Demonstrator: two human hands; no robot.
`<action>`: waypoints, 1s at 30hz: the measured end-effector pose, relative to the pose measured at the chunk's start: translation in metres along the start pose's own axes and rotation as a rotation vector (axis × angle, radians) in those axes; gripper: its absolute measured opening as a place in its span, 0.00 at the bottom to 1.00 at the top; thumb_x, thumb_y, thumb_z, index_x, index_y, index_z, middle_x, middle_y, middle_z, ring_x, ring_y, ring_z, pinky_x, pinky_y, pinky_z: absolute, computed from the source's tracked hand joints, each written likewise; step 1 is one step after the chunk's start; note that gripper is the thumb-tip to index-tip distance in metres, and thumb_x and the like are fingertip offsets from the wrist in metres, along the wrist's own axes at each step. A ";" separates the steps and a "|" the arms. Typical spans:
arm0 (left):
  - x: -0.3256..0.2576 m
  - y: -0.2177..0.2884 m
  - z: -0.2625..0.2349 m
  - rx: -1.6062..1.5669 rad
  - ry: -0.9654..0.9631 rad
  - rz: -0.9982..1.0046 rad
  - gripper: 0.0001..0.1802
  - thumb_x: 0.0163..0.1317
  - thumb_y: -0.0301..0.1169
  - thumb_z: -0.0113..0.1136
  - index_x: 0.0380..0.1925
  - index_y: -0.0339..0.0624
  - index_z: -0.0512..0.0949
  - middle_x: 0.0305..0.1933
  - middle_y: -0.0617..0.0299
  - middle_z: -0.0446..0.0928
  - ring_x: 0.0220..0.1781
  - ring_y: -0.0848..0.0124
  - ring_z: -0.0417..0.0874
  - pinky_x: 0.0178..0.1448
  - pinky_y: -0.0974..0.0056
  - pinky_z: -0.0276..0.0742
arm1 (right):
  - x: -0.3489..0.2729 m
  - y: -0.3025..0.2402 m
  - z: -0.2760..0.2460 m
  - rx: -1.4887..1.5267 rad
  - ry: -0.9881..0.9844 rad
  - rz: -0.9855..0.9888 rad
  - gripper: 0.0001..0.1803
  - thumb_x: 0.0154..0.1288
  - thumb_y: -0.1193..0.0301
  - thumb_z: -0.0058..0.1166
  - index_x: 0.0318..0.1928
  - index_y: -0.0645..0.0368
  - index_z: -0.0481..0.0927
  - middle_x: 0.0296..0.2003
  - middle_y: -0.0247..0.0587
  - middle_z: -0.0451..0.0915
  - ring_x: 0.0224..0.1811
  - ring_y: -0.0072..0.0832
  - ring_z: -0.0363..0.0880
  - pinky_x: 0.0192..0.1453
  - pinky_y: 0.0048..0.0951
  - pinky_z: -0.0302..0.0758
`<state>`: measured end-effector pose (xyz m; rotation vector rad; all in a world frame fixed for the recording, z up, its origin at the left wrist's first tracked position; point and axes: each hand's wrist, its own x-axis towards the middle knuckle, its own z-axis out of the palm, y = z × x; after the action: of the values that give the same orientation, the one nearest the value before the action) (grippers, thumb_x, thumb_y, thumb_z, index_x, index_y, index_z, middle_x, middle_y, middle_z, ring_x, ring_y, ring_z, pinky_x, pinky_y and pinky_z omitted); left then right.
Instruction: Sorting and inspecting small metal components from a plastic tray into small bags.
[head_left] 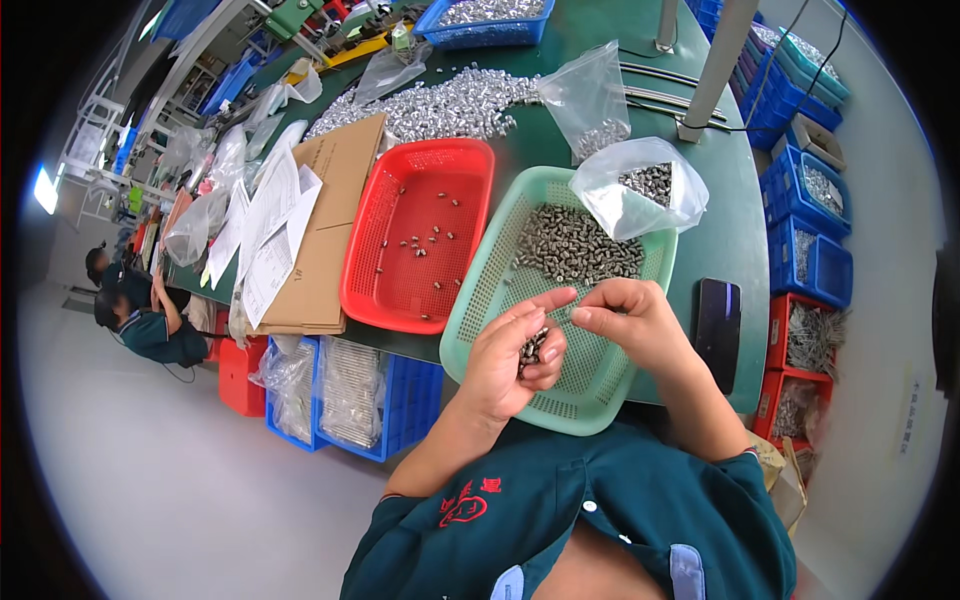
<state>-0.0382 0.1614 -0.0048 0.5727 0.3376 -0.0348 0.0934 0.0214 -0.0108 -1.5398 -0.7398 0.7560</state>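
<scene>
- Two bare hands are in my feed, both above the green basket point(595, 372) on the worktop point(735, 245).
- The left hand point(505, 355) is turned palm up, its lower fingers curled round a bunch of small metal parts point(531, 352); its thumb and forefinger reach toward the other hand.
- The right hand point(635, 318) has its thumb and forefinger brought together near the left fingertips; from here I cannot tell whether a part is pinched between them.
- Below and beyond the hands, I see a heap of dark grey parts point(575, 245) in the far half of the green basket.
- An open plastic bag point(612, 210) with more such parts lies over that basket's far right corner.
- Just left of it, I have a red basket point(405, 295) with a few parts scattered inside.
- Farther left lie flat cardboard point(328, 215) and white papers point(272, 262).
- Past the red basket, a wide spread of silvery pieces point(445, 105) covers the worktop, near a blue tray point(485, 38).
- To the right of the green basket, I make out a dark phone point(716, 330).
</scene>
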 end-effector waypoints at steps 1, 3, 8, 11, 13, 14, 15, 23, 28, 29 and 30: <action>0.000 0.000 -0.001 0.001 0.000 -0.001 0.21 0.67 0.32 0.45 0.58 0.35 0.65 0.22 0.63 0.67 0.15 0.81 0.56 0.18 0.75 0.52 | 0.001 -0.001 -0.001 0.001 0.000 0.000 0.09 0.59 0.70 0.61 0.31 0.66 0.81 0.19 0.27 0.73 0.24 0.12 0.66 0.26 0.20 0.64; -0.001 0.001 -0.002 0.045 -0.010 -0.017 0.23 0.68 0.34 0.45 0.59 0.35 0.65 0.22 0.64 0.66 0.16 0.79 0.57 0.18 0.75 0.52 | 0.003 -0.002 -0.003 0.062 -0.071 0.069 0.10 0.59 0.70 0.62 0.31 0.65 0.81 0.20 0.27 0.73 0.24 0.12 0.66 0.27 0.19 0.65; 0.001 -0.001 -0.003 0.017 -0.013 -0.022 0.22 0.68 0.34 0.45 0.59 0.35 0.66 0.21 0.65 0.65 0.16 0.79 0.57 0.18 0.75 0.52 | 0.004 0.010 0.001 0.297 -0.087 0.132 0.09 0.60 0.69 0.62 0.31 0.64 0.81 0.22 0.27 0.75 0.26 0.12 0.68 0.28 0.18 0.66; 0.001 0.000 -0.003 0.006 0.012 -0.022 0.21 0.68 0.33 0.47 0.58 0.36 0.67 0.22 0.65 0.65 0.16 0.80 0.57 0.18 0.75 0.52 | 0.003 0.011 0.005 0.347 -0.070 0.136 0.09 0.59 0.70 0.62 0.31 0.64 0.81 0.22 0.26 0.75 0.25 0.12 0.69 0.28 0.19 0.66; 0.001 0.000 -0.005 0.010 0.035 -0.020 0.20 0.67 0.33 0.48 0.58 0.36 0.67 0.22 0.66 0.65 0.17 0.81 0.57 0.18 0.76 0.52 | 0.002 0.009 0.005 0.346 -0.052 0.136 0.09 0.59 0.70 0.62 0.30 0.64 0.81 0.22 0.26 0.75 0.25 0.12 0.69 0.28 0.19 0.66; 0.001 0.000 -0.006 0.033 0.041 -0.014 0.20 0.67 0.32 0.49 0.57 0.37 0.68 0.22 0.66 0.65 0.17 0.81 0.58 0.18 0.76 0.52 | 0.001 0.004 0.003 0.236 -0.044 0.117 0.09 0.59 0.70 0.62 0.29 0.64 0.81 0.21 0.27 0.75 0.24 0.13 0.70 0.27 0.20 0.66; 0.001 -0.001 -0.007 0.055 0.048 -0.006 0.19 0.67 0.32 0.50 0.56 0.37 0.69 0.22 0.67 0.66 0.17 0.82 0.58 0.18 0.77 0.52 | 0.001 0.001 0.002 0.127 -0.038 0.097 0.09 0.58 0.71 0.62 0.29 0.64 0.80 0.20 0.27 0.74 0.24 0.13 0.70 0.26 0.20 0.66; -0.001 0.002 -0.005 0.181 0.088 -0.019 0.18 0.66 0.32 0.54 0.53 0.38 0.72 0.22 0.68 0.68 0.17 0.84 0.58 0.19 0.78 0.50 | 0.007 -0.008 -0.003 -0.131 -0.078 -0.074 0.09 0.58 0.71 0.62 0.28 0.64 0.80 0.20 0.31 0.76 0.24 0.16 0.72 0.27 0.23 0.68; -0.001 0.006 -0.005 0.157 0.129 -0.034 0.17 0.66 0.33 0.53 0.53 0.38 0.71 0.22 0.66 0.69 0.16 0.83 0.58 0.18 0.78 0.50 | 0.009 0.010 0.004 0.301 -0.139 0.183 0.10 0.60 0.68 0.61 0.28 0.62 0.81 0.21 0.28 0.77 0.24 0.16 0.72 0.29 0.20 0.68; -0.001 0.006 -0.005 0.140 0.124 -0.016 0.16 0.67 0.34 0.51 0.51 0.38 0.72 0.22 0.64 0.70 0.16 0.82 0.58 0.18 0.77 0.50 | 0.009 0.012 0.005 0.352 -0.150 0.208 0.10 0.61 0.68 0.61 0.29 0.62 0.81 0.23 0.30 0.78 0.24 0.15 0.72 0.30 0.20 0.69; -0.002 0.006 -0.005 0.122 0.120 0.001 0.15 0.68 0.35 0.50 0.49 0.38 0.72 0.23 0.63 0.70 0.16 0.82 0.59 0.18 0.77 0.50 | 0.009 0.013 0.006 0.404 -0.163 0.234 0.10 0.61 0.67 0.60 0.30 0.62 0.80 0.25 0.31 0.79 0.25 0.15 0.71 0.31 0.19 0.69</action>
<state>-0.0410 0.1691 -0.0043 0.6978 0.4541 -0.0199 0.0948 0.0312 -0.0245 -1.2163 -0.4892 1.1411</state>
